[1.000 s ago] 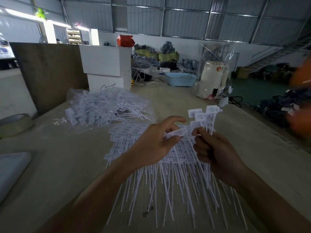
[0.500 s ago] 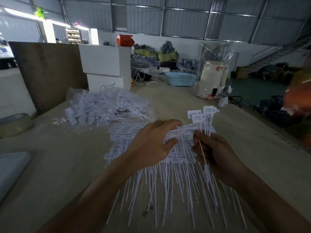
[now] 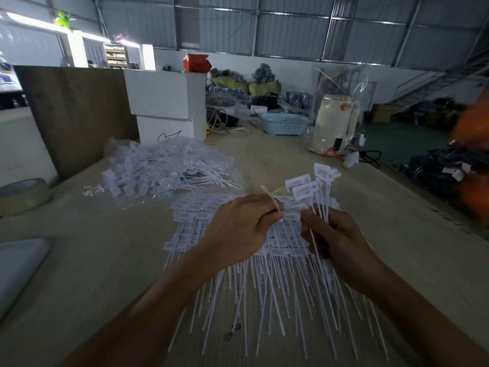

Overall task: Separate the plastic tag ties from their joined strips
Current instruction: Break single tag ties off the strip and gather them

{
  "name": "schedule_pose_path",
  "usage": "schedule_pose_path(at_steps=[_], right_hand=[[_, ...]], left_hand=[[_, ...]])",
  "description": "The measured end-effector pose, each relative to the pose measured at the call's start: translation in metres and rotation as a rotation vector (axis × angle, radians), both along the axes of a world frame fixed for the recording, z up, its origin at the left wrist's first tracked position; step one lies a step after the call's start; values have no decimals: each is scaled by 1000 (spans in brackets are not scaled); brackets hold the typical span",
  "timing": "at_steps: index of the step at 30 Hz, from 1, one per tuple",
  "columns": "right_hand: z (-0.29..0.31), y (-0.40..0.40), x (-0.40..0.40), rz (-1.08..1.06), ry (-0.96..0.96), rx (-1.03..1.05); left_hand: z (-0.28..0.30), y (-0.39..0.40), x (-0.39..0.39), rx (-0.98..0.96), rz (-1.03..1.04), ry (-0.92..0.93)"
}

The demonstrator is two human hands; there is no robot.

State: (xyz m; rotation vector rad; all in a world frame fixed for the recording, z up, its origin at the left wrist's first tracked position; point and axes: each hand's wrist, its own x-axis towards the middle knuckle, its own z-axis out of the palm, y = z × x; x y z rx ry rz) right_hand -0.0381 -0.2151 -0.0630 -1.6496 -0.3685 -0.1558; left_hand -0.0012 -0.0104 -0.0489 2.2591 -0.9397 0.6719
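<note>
Now the left hand (image 3: 238, 229) pinches a bare strip (image 3: 271, 200) pulled leftward from the tag ties (image 3: 315, 186) gripped upright in the right hand (image 3: 333, 234).

Hands separating tag ties over a wooden table

The left hand (image 3: 239, 229) pinches a thin strip (image 3: 271, 200); the right hand (image 3: 336, 237) grips a bunch of tag ties (image 3: 315, 186) above the pile (image 3: 254, 274).

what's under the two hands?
A spread pile of joined tag ties on the table. The left hand and right hand cover the pile's middle.
</note>
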Motion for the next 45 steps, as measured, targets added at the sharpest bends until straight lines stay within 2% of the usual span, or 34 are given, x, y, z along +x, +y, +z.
schedule_pose_path(at_steps=[6,18,29,34,38,45], right_hand=[[-1,-1,0,-3,-13,-13],[-1,0,-1,24,-52,9],[-2,-1,0,45,-64,-1],[-2,0,-3,59,-103,-47],[-2,4,-2,3,-92,-27],[0,7,-2,-83,-20,13]], left_hand=[[-2,-1,0,-92,-51,111],[4,0,1,-348,-226,459],[2,2,5,-421,-366,573],[4,3,6,-588,-425,701],[6,3,5,-509,-411,599],[2,-3,5,-374,-268,424]])
